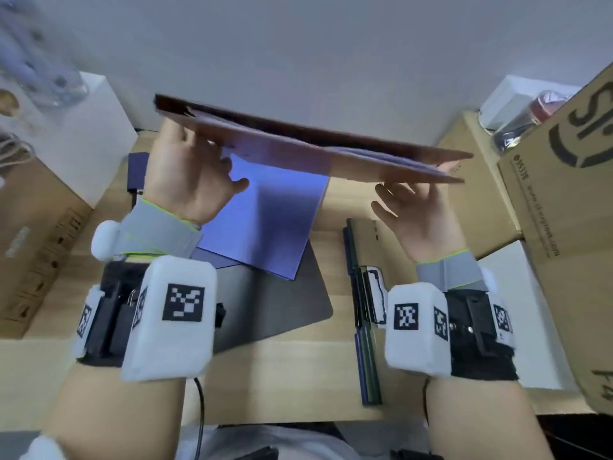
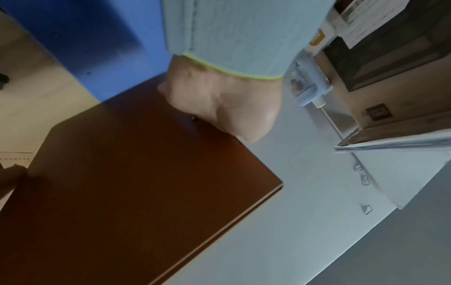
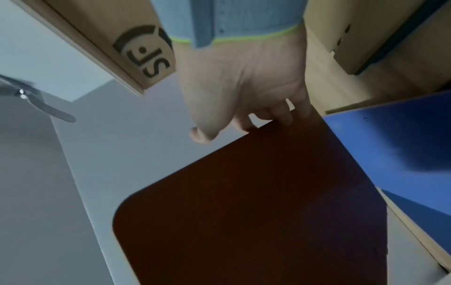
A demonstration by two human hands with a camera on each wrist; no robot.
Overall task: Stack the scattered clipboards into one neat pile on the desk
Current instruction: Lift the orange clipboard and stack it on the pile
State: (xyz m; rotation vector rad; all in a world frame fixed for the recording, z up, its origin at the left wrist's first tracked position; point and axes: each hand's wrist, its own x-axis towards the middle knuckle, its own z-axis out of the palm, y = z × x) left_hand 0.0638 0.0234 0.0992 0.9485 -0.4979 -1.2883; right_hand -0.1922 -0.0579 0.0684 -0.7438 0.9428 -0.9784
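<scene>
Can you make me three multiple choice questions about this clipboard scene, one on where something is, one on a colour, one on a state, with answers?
1. Where is the blue clipboard?
A. On the desk under the raised one
B. Inside a cardboard box
C. In the right hand

2. What colour is the raised clipboard?
A. Green
B. Reddish brown
C. White

3. How is the raised clipboard held?
A. Lying flat on the desk
B. By the left hand alone
C. In the air by both hands

Answers: 1 A, it lies on the desk below the raised board. 2 B, both wrist views show brown. 3 C, left hand and right hand hold its ends.
</scene>
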